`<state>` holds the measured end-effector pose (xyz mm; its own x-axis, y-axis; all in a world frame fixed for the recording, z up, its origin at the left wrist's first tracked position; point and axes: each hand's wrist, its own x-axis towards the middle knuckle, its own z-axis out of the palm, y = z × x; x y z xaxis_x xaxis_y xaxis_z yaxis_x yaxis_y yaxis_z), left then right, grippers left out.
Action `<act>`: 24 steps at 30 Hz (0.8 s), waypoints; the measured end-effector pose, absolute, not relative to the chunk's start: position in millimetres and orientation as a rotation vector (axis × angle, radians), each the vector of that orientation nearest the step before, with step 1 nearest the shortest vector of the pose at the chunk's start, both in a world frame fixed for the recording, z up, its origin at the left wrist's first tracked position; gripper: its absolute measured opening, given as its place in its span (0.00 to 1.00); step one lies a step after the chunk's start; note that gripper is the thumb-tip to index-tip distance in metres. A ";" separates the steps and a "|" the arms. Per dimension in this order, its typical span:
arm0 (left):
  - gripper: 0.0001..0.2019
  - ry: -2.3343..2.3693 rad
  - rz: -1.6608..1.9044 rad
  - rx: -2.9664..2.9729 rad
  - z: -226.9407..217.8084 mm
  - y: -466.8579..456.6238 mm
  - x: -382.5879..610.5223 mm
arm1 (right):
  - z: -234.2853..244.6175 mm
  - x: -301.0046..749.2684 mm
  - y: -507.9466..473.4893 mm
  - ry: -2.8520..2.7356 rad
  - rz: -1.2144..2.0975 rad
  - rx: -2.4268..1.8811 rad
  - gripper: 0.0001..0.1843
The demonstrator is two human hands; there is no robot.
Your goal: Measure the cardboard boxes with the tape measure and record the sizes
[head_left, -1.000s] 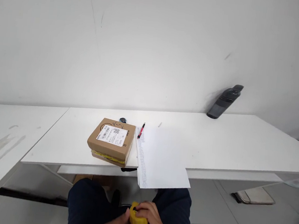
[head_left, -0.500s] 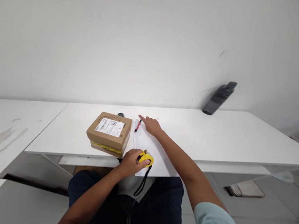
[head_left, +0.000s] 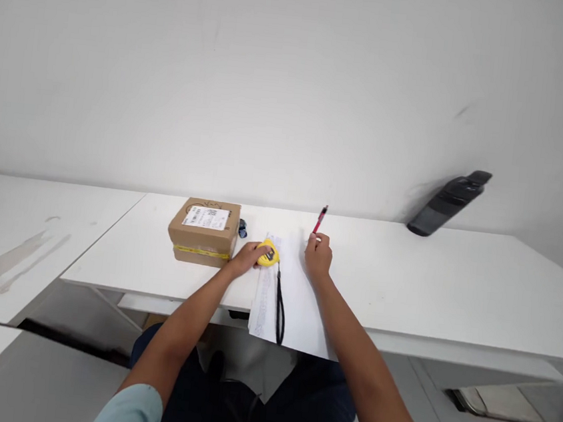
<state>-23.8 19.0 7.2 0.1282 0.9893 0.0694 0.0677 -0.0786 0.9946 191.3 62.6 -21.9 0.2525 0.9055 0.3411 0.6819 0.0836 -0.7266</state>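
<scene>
My left hand [head_left: 247,259] is closed around a yellow tape measure [head_left: 269,254], whose black wrist strap [head_left: 279,308] trails down over the paper. White sheets of paper [head_left: 296,306] lie under it, with rows of handwriting along the left side, and their near end hangs past the table's front edge. In my right hand [head_left: 318,255] a red pen [head_left: 320,219] is pinched, its upper end pointing up and away. That hand rests at the right side of the paper; the pen's tip is hidden. Left of my left hand sits a cardboard box [head_left: 203,231] with a white shipping label and a yellow band along its front.
A small dark object [head_left: 243,228] lies right behind the box. A black bottle [head_left: 446,205] leans against the wall at the back right. The white table [head_left: 404,284] meets another table [head_left: 74,216] on the left. On the floor at right lies a beige flat item [head_left: 503,402].
My right hand has picked up the red pen from the paper and moved right. My left hand has brought the tape measure forward from the table's front edge onto the paper.
</scene>
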 end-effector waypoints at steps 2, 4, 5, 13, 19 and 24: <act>0.19 1.138 1.147 1.383 5.7 38.4 -28.5 | -21.1 195.6 60.8 -1.370 0.413 -1.609 0.21; 0.20 1.160 1.189 1.387 3.5 50.3 -32.8 | -18.0 196.3 56.8 -1.322 0.475 -1.538 0.17; 0.20 1.175 1.220 1.385 2.2 53.6 -34.7 | -15.9 195.1 53.7 -1.322 0.511 -1.487 0.15; 0.19 1.307 1.464 1.151 -0.3 60.2 -34.2 | -8.8 164.8 27.9 -1.507 1.115 -1.000 0.11; 0.17 1.400 1.593 1.201 -5.3 64.6 -31.2 | -12.1 160.4 26.4 -1.615 1.085 -1.038 0.12; 0.19 1.366 1.583 1.132 -7.6 67.2 -31.8 | -8.6 160.2 26.6 -1.659 1.113 -1.115 0.07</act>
<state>-31.8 67.2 -7.6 -0.3321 0.9314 0.1488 0.0109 -0.1539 0.9880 160.2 26.6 -8.6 -0.2638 0.9523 0.1536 0.2186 0.2141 -0.9520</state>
